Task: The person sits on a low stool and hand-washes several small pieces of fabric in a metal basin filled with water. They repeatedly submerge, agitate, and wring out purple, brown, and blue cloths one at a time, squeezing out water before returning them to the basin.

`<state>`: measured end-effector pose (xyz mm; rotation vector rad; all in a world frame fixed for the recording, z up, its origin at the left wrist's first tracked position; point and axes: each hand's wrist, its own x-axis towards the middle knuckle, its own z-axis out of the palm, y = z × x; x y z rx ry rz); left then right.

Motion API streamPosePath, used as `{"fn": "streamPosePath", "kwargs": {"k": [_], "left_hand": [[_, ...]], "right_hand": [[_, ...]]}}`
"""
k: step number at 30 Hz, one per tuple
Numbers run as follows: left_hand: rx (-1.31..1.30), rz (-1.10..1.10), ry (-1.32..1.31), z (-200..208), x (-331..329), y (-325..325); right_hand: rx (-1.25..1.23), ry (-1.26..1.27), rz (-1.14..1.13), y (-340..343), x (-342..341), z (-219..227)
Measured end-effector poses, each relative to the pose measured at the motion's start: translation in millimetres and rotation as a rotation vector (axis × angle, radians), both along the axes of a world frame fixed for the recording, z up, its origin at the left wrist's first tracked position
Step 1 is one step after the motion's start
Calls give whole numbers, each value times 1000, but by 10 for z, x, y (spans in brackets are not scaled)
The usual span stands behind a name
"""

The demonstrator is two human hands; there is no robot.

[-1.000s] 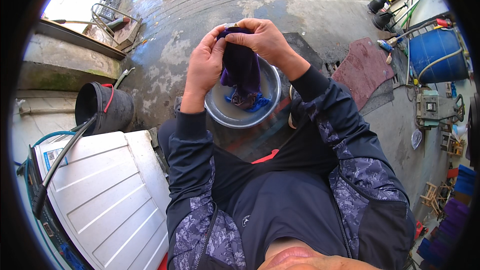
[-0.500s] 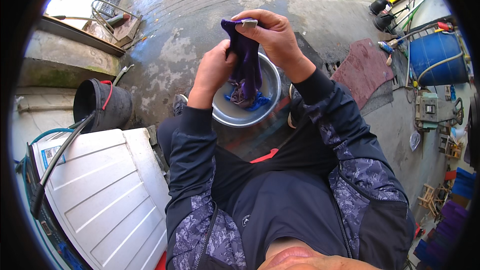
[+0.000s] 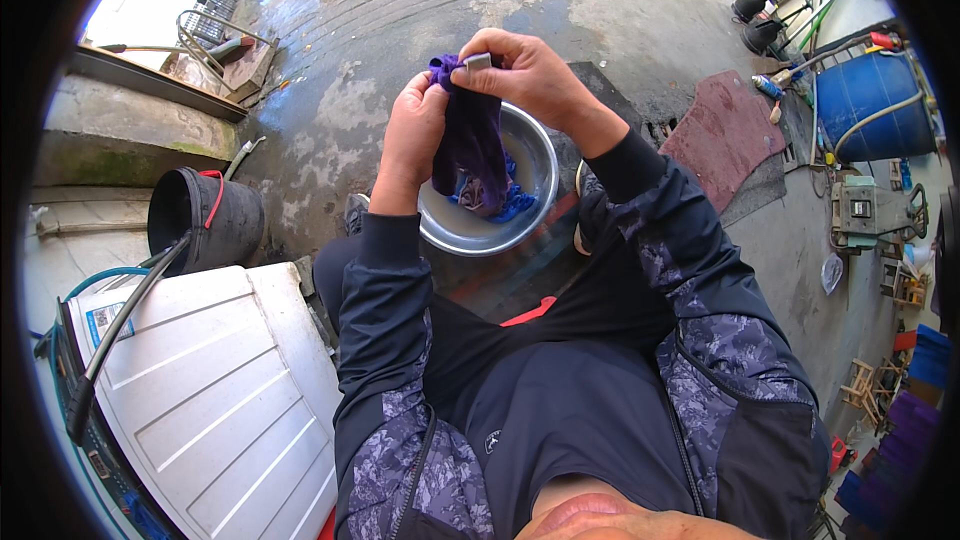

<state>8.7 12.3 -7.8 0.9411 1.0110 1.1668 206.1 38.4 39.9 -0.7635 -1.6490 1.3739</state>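
Observation:
A purple cloth [image 3: 470,145] hangs from both of my hands above a round metal basin [image 3: 548,185]. My left hand [image 3: 411,130] pinches its gathered top edge from the left. From the right, my right hand [image 3: 535,78] grips the same edge between thumb and fingers. A small flat pale-grey piece [image 3: 479,61] shows at the right fingertips; whether it is part of the cloth I cannot tell. Below, blue cloth [image 3: 516,206] and a greyish-purple bunch [image 3: 486,198] lie in cloudy water, partly hidden by the hanging cloth.
A black bucket [image 3: 208,215] with a red handle stands left, above a white ribbed panel [image 3: 215,380]. On the right are a reddish mat [image 3: 727,130], a blue drum [image 3: 870,105] and a grey machine [image 3: 868,212]. My knees flank the basin.
The cloth's top edge was stretched between my hands and is now bunched up. My left hand has shifted slightly left, and my right hand has come a little lower and left.

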Motion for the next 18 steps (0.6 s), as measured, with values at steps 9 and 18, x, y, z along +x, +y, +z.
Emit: {"fn": "streamPosePath", "kwargs": {"k": [9, 18], "left_hand": [[-12, -104, -435, 278, -65, -134], [2, -67, -429, 265, -109, -145]], "right_hand": [[78, -221, -112, 40, -131, -193], [-67, -98, -42, -12, -215, -138]]}}
